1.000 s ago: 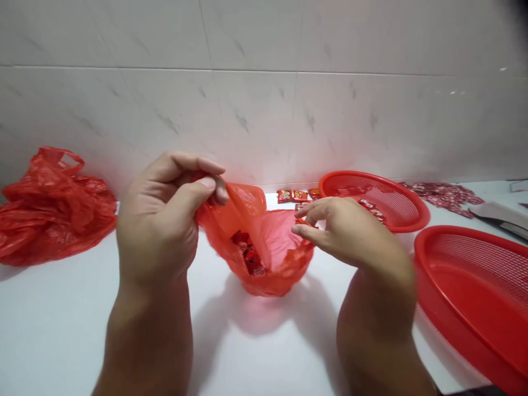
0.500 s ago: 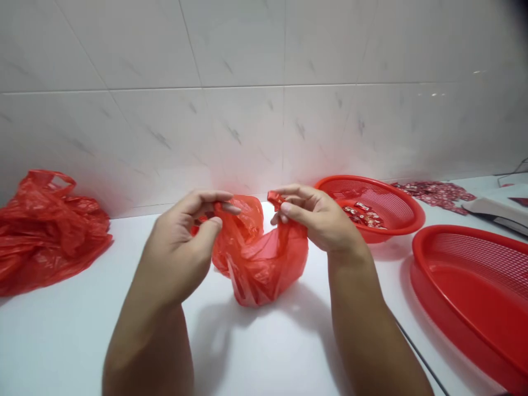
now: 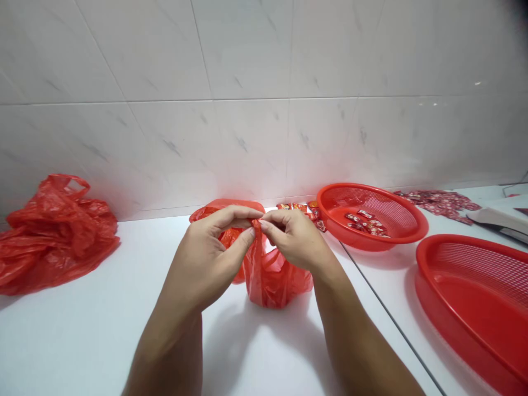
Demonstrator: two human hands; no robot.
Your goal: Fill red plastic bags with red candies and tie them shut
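A thin red plastic bag (image 3: pixel 274 283) stands in front of me on the white table, gathered upward at its top. My left hand (image 3: pixel 210 250) pinches the raised part of the bag between thumb and fingers. Right beside it, my right hand (image 3: pixel 295 236) is closed at the same spot, its fingertips on the bag's top. The two hands almost touch. What lies inside the bag cannot be made out. Behind my left hand, more red material (image 3: pixel 226 205) shows, partly covered by the fingers.
At left lies a crumpled red plastic bag (image 3: pixel 61 236). Small red packets (image 3: pixel 299 207) lie by the tiled wall. A red basket (image 3: pixel 373 192) holds several packets (image 3: pixel 371 225); a larger red basket (image 3: pixel 466 297) stands nearer. Further right are a heap of packets (image 3: pixel 441 203) and a white device (image 3: pixel 501 220).
My hands were apart, each on one side of the bag's top; now they meet at one gathered point. The small packets by the wall have come into view behind my right hand.
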